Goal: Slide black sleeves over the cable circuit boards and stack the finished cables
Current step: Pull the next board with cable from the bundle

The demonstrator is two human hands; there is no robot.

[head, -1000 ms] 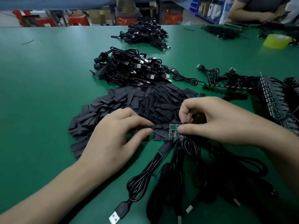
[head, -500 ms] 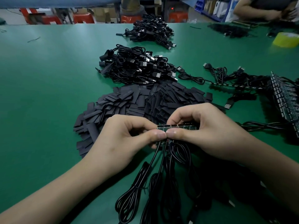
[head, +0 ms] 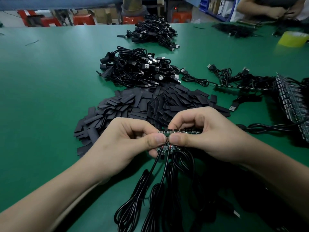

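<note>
Both hands pinch strip of green circuit boards (head: 187, 131): left hand (head: 123, 141), right hand (head: 205, 136), fingers (head: 155, 139) curled tight, thumb tips almost touching. Thin glossy black cables (head: 150, 173) hang below fingers. Flat matte black sleeves (head: 150, 104) heaped just beyond fingers; coiled cable pile (head: 138, 69) farther beyond. Smooth green tabletop (head: 50, 97) stretches wide left of fingers.

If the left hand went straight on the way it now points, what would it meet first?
Probably the right hand: the left hand points rightward along the circuit board strip both pinch, thumbs almost touching.
</note>
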